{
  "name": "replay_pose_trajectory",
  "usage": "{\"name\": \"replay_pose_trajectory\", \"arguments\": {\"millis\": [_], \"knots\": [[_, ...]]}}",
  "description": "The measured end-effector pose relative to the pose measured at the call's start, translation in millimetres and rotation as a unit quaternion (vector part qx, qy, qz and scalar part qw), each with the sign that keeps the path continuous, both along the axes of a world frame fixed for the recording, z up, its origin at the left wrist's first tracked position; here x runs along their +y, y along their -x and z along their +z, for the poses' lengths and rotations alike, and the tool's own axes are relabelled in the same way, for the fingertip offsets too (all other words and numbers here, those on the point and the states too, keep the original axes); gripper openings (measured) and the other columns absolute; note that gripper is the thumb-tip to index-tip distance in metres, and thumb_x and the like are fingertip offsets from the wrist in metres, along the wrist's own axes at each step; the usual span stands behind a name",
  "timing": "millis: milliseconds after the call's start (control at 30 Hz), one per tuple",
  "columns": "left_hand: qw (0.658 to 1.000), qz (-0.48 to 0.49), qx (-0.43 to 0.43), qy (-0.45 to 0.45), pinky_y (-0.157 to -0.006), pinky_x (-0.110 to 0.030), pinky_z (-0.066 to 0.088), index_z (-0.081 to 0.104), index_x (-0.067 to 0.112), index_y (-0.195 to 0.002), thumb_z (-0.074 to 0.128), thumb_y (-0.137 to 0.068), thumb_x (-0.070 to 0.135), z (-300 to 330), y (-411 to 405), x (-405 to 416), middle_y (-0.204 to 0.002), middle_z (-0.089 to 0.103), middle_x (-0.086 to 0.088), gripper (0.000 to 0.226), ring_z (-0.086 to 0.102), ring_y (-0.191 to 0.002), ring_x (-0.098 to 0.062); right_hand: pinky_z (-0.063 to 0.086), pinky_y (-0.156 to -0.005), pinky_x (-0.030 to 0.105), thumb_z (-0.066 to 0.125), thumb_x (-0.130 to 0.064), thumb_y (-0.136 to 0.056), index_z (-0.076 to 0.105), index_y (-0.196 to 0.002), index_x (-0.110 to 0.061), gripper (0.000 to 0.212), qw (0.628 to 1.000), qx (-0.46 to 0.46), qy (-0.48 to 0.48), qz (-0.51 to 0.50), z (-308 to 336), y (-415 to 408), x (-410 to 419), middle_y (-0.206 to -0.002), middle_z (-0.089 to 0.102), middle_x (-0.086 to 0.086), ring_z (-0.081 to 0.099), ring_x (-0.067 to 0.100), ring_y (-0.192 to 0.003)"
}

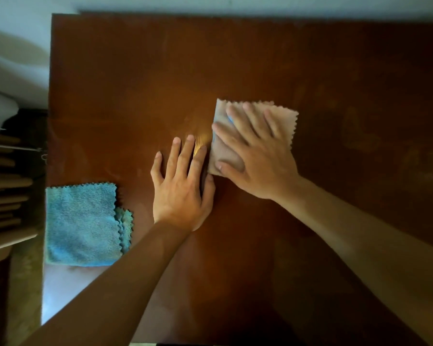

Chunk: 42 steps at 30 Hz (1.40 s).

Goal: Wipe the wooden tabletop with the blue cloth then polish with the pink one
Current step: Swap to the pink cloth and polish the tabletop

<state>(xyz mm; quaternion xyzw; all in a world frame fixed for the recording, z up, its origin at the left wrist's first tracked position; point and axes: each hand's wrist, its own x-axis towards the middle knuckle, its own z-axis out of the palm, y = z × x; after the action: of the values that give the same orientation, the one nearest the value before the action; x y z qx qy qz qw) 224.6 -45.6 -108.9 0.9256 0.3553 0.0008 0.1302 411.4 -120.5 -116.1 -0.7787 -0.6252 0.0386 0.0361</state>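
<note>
My right hand (256, 156) lies flat, fingers straight and spread, palm down on a folded pink microfibre cloth with zigzag-cut edges (283, 118). The hand covers most of the cloth; its fingertips reach almost to the far edge, and the thumb points left across the cloth's near corner. A small patch of light blue shows between my index and middle fingers, but I cannot tell what it is. The pink cloth sits near the middle of the dark reddish-brown wooden counter (335, 71).

My left hand (183, 186) rests just beside the pink cloth, on its left. It is also flat and relaxed, fingers straight and slightly apart, palm down on the bare wood and holding nothing. Its thumb side comes right up to the left edge of the pink cloth, close to my right thumb. A bright golden glare of reflected light shines on the wood between my left fingertips and the cloth.

Both forearms are bare and stretch in from the bottom of the view.

Well apart from my hands, at the near left edge of the counter, lies a folded blue microfibre cloth with the same zigzag edges (81, 226). It is flat on the wood, with a lower layer peeking out on its right side.

Beyond the left edge of the counter there are tan slats, blurred and dim. A pale wall runs along the far side.
</note>
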Motion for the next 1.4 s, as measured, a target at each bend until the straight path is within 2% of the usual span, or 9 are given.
{"name": "replay_pose_trajectory", "arguments": {"millis": [133,267,533,700,867,1100,1200,1267,1400], "knots": [[1.0,0.004,-0.017,-0.008,-0.12,-0.057,0.012,0.041,0.014,-0.15,0.037,-0.101,0.039,-1,-1,0,-0.163,0.03,-0.01,0.055,0.018,-0.153,-0.029,0.013,-0.126,0.054,0.034,-0.068,-0.098,0.032,-0.159,-0.032,0.071,0.999,-0.001,0.004,0.031,1,-19,11,-0.17,0.023,0.004,0.015,0.03,-0.157],[0.999,0.008,-0.025,-0.019,-0.12,-0.057,0.014,0.042,0.015,-0.15,0.042,-0.101,0.034,-3,-1,-2,-0.162,0.031,-0.009,0.052,0.02,-0.153,-0.028,0.011,-0.127,0.052,0.032,-0.068,-0.098,0.028,-0.16,-0.031,0.072,1.0,-0.002,0.006,-0.006,4,-50,39,-0.17,0.02,0.004,0.015,0.03,-0.158],[0.999,0.007,-0.029,-0.011,-0.12,-0.057,0.014,0.044,0.012,-0.149,0.035,-0.1,0.03,3,-3,-3,-0.161,0.033,-0.011,0.053,0.022,-0.152,-0.031,0.013,-0.125,0.057,0.022,-0.065,-0.103,0.022,-0.163,-0.032,0.068,0.999,0.012,0.031,-0.005,0,17,-25,-0.172,0.011,0.006,0.005,0.031,-0.159],[1.0,0.013,-0.027,-0.009,-0.121,-0.056,0.013,0.045,0.012,-0.149,0.036,-0.099,0.031,3,-2,-3,-0.162,0.033,-0.011,0.054,0.021,-0.153,-0.03,0.01,-0.127,0.054,0.019,-0.065,-0.102,0.025,-0.161,-0.033,0.067,0.999,0.02,0.029,0.011,3,-4,-14,-0.171,0.016,0.004,0.008,0.029,-0.159],[0.999,0.007,-0.028,-0.016,-0.121,-0.056,0.013,0.043,0.014,-0.15,0.035,-0.101,0.033,0,-1,-2,-0.162,0.032,-0.01,0.053,0.02,-0.153,-0.029,0.01,-0.127,0.054,0.026,-0.063,-0.101,0.024,-0.162,-0.032,0.068,0.999,0.011,0.031,-0.032,3,-9,-3,-0.171,0.015,0.005,0.009,0.03,-0.159],[0.999,-0.001,-0.037,-0.008,-0.121,-0.056,0.011,0.041,0.015,-0.151,0.032,-0.101,0.038,-2,1,0,-0.163,0.03,-0.01,0.055,0.017,-0.153,-0.029,0.017,-0.125,0.057,0.031,-0.064,-0.103,0.026,-0.162,-0.029,0.069,0.999,0.024,0.019,-0.039,1,58,-63,-0.17,0.017,0.007,0.012,0.032,-0.158],[0.999,-0.004,-0.034,-0.006,-0.121,-0.056,0.009,0.039,0.016,-0.151,0.032,-0.1,0.04,-2,1,1,-0.164,0.028,-0.009,0.057,0.015,-0.154,-0.028,0.011,-0.127,0.055,0.03,-0.069,-0.1,0.016,-0.163,-0.025,0.078,0.999,0.014,0.044,-0.024,1,44,-55,-0.171,0.011,0.007,0.007,0.031,-0.158],[0.999,-0.003,-0.033,-0.004,-0.121,-0.056,0.009,0.039,0.016,-0.151,0.032,-0.099,0.042,-2,1,1,-0.164,0.027,-0.008,0.058,0.014,-0.154,-0.028,0.004,-0.128,0.05,0.03,-0.072,-0.097,0.01,-0.164,-0.023,0.085,0.997,0.019,0.051,-0.057,1,28,-40,-0.172,0.008,0.006,0.005,0.029,-0.159],[0.999,-0.006,-0.044,-0.002,-0.121,-0.055,0.008,0.04,0.017,-0.151,0.034,-0.1,0.044,-4,3,1,-0.164,0.027,-0.008,0.058,0.014,-0.154,-0.027,0.009,-0.128,0.051,0.034,-0.07,-0.098,0.02,-0.163,-0.023,0.081,0.995,0.016,0.033,-0.095,3,28,-34,-0.171,0.015,0.007,0.011,0.03,-0.158]]}}
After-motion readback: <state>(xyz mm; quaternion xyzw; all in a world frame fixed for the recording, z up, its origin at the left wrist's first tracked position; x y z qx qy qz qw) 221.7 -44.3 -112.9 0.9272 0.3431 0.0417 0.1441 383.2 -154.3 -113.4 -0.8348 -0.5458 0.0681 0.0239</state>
